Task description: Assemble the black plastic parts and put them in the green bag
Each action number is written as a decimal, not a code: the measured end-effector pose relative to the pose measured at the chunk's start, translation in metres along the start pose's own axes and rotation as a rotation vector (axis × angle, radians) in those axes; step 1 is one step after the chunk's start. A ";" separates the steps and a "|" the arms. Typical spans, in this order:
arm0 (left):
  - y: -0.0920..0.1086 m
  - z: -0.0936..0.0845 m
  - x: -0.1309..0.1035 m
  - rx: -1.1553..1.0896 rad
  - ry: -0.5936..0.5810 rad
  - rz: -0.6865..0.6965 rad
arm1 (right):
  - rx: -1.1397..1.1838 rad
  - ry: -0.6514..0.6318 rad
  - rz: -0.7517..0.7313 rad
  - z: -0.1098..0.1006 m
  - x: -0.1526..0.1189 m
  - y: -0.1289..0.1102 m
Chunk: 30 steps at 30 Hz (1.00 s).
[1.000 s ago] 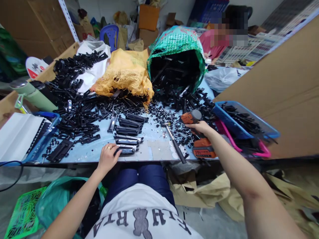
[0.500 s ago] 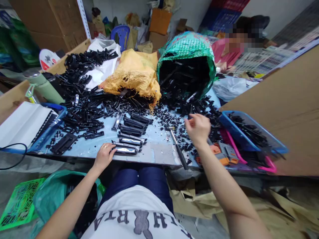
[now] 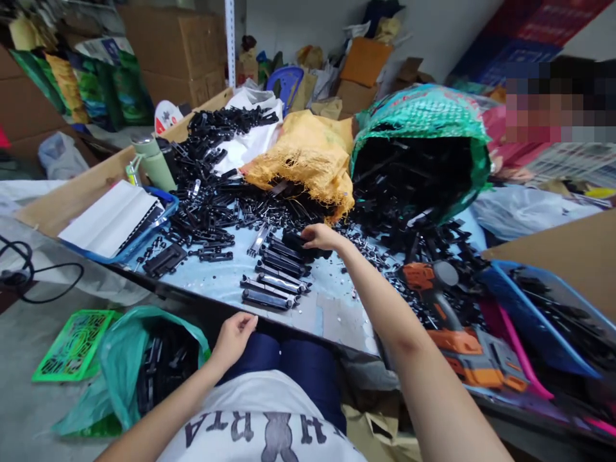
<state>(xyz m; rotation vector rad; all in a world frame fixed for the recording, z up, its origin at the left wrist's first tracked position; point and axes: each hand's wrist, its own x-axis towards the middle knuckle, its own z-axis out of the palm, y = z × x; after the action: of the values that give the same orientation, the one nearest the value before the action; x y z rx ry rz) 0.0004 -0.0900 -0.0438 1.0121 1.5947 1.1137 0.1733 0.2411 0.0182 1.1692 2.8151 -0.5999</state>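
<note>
Left hand (image 3: 235, 337), fingertips together, has left the row of black parts (image 3: 269, 298) for the table edge (image 3: 212, 297); right hand (image 3: 321, 237), earlier by the drill (image 3: 421, 277), now at the row's far end; cannot tell whether it grips anything

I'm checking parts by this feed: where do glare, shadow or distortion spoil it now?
Head view, below centre: bright glare streaks the glossy black strips; head view, upper right: deep shadow merges parts inside the green sack; head view, right edge: the blue basket looks stretched, soft; head view, middle: the black piece at the right hand shows little detail.
</note>
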 end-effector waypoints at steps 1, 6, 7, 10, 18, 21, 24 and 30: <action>-0.003 0.004 -0.002 -0.098 -0.008 -0.126 | 0.055 -0.053 0.023 0.000 0.001 0.001; -0.006 0.026 -0.005 -0.653 0.040 -0.580 | 0.400 -0.206 0.164 0.024 -0.007 -0.021; -0.006 0.031 -0.006 -0.774 0.072 -0.571 | 0.457 -0.232 0.138 0.031 -0.012 -0.029; -0.006 0.040 -0.011 -1.030 0.199 -0.473 | 0.559 -0.329 0.054 0.050 -0.033 -0.055; -0.001 0.041 -0.022 -1.103 0.351 -0.291 | 0.620 -0.403 0.043 0.075 -0.049 -0.109; -0.003 0.040 -0.027 -1.075 0.355 -0.146 | 0.747 -0.424 -0.004 0.078 -0.051 -0.120; -0.008 0.038 -0.033 -1.058 0.367 -0.111 | 0.867 -0.498 -0.004 0.079 -0.051 -0.128; -0.014 0.024 -0.044 -1.072 0.334 -0.310 | 0.846 -0.641 -0.160 0.073 -0.045 -0.146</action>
<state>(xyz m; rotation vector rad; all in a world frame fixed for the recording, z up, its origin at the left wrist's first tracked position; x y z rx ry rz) 0.0324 -0.1297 -0.0522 -0.1287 1.0489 1.6610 0.0966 0.0898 0.0077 0.5898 2.1095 -1.8852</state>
